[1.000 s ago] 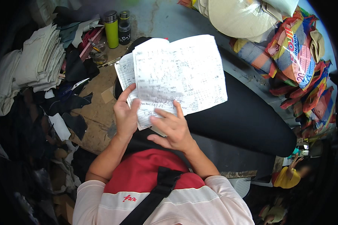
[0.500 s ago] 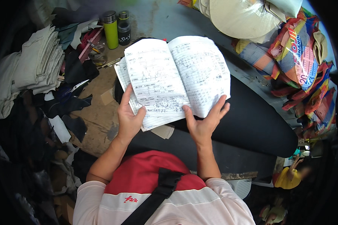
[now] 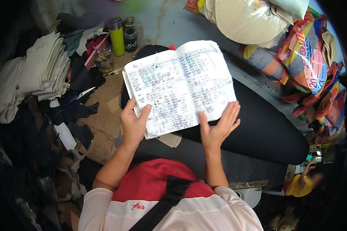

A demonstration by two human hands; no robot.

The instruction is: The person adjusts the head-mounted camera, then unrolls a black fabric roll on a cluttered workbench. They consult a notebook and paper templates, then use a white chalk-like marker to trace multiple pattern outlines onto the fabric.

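An open ruled notebook (image 3: pixel 164 86) lies tilted in front of me, both pages covered in handwriting. My left hand (image 3: pixel 134 121) grips its lower left corner, thumb on the page and fingers around the edge. Against the lower right corner rests my right hand (image 3: pixel 216 129). Its thumb touches the bottom of the page, and the other fingers are stretched out along the corner. A small red tab (image 3: pixel 172 47) shows at the top of the notebook. Below it a pale paper piece (image 3: pixel 169 140) sticks out.
A long black padded board (image 3: pixel 266 125) extends right beneath the notebook. Folded pale cloth (image 3: pixel 44 67), scissors (image 3: pixel 85 93) and dark scraps lie left. A green flask (image 3: pixel 117 37) and dark bottle (image 3: pixel 130 38) stand behind. Colourful bags (image 3: pixel 302 57) hang right; a person in yellow (image 3: pixel 298 185) is beyond.
The raised pages have turned and settled, so a different, denser spread shows. My right hand has shifted slightly right and down, while my left hand keeps its hold.
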